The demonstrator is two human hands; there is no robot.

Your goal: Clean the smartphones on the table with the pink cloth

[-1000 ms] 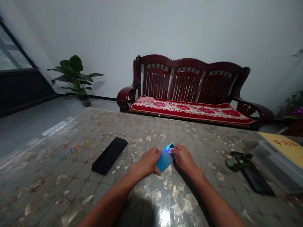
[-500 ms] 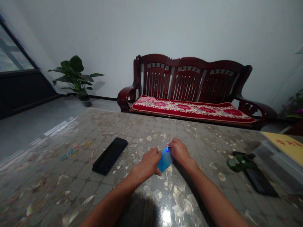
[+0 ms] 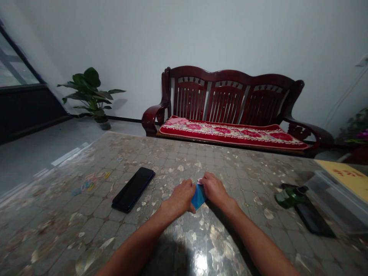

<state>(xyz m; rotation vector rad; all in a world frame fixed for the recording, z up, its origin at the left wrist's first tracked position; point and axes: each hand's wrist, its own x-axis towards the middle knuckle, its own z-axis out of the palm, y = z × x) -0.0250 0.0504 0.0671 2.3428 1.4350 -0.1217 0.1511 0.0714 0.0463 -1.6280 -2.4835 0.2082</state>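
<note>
A flat, glossy blue rectangular piece (image 3: pixel 198 198) lies low over the table between my two hands; its exact kind does not show. My left hand (image 3: pixel 181 196) is closed on its left edge, thumb at the near corner. Bent over the far right part of the blue piece is my right hand (image 3: pixel 214 188), fingers closed and pressed against it. A small white scrap (image 3: pixel 200 181), like tissue or cloth, pokes out at those right fingertips. Much of the blue piece is hidden under both hands.
On the patterned tabletop (image 3: pixel 161 161), a black phone (image 3: pixel 133 189) lies left of my hands, near several coloured rubber bands (image 3: pixel 89 183). To the right are a green bottle (image 3: pixel 290 197), a dark phone-like slab (image 3: pixel 313 218) and a clear plastic box (image 3: pixel 330 199) under yellow card (image 3: pixel 342 172).
My right hand has slid left and slightly nearer over the blue piece with the white scrap, covering more of it. My left hand has stayed in place.
</note>
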